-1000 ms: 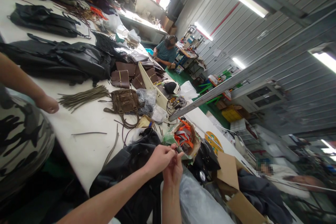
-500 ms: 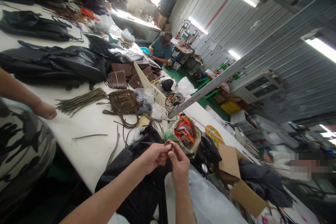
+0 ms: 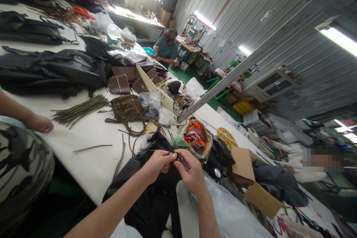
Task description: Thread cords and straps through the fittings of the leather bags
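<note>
My left hand [image 3: 160, 163] is closed in a pinch on a thin black strap [image 3: 176, 156], its fingertips close to those of my other hand. My right hand [image 3: 192, 169] has its index finger and thumb at the same strap, the thumb a little lower than the finger. The strap is small and partly covered by fingers, so its end and any fitting on it do not show clearly. Beneath both hands lies a black bag [image 3: 150, 200], soft and folded, along the near table edge.
An open bag of orange and grey strips [image 3: 195, 137] stands just beyond my hands, beside a cardboard box [image 3: 242, 165]. A brown handbag [image 3: 126, 108] and a bundle of olive strips [image 3: 80, 111] lie further left. A co-worker's hand [image 3: 40, 123] rests near the left edge.
My right hand has shifted slightly and turned, its thumb now more apart from the index finger. My left hand has moved a little left in view. The whole view has shifted slightly.
</note>
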A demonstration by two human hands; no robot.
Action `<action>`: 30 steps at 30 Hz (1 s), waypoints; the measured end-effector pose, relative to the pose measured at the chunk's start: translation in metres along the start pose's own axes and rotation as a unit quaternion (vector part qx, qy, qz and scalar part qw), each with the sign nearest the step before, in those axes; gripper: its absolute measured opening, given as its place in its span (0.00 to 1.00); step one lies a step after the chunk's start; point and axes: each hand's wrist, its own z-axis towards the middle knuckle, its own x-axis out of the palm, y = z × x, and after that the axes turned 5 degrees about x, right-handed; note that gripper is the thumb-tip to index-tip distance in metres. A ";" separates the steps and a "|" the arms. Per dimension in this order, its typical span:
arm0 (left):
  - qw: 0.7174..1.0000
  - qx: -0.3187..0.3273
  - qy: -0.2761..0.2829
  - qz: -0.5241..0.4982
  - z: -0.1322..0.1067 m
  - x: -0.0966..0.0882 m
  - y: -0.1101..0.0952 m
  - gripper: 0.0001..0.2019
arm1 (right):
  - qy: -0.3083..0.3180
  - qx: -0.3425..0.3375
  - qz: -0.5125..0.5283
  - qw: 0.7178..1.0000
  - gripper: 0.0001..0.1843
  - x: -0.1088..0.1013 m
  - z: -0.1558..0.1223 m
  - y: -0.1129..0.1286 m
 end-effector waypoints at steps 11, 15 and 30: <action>0.988 0.025 0.024 0.153 -0.007 0.016 -0.018 0.22 | -0.141 0.059 0.370 0.916 0.23 0.007 -0.001 -0.083; 0.967 0.074 0.000 0.243 -0.004 0.016 -0.013 0.18 | -0.132 0.083 0.378 0.913 0.22 0.012 -0.006 -0.095; 0.895 0.168 -0.063 0.409 0.001 0.018 -0.004 0.19 | -0.124 0.091 0.369 0.917 0.23 0.014 -0.007 -0.105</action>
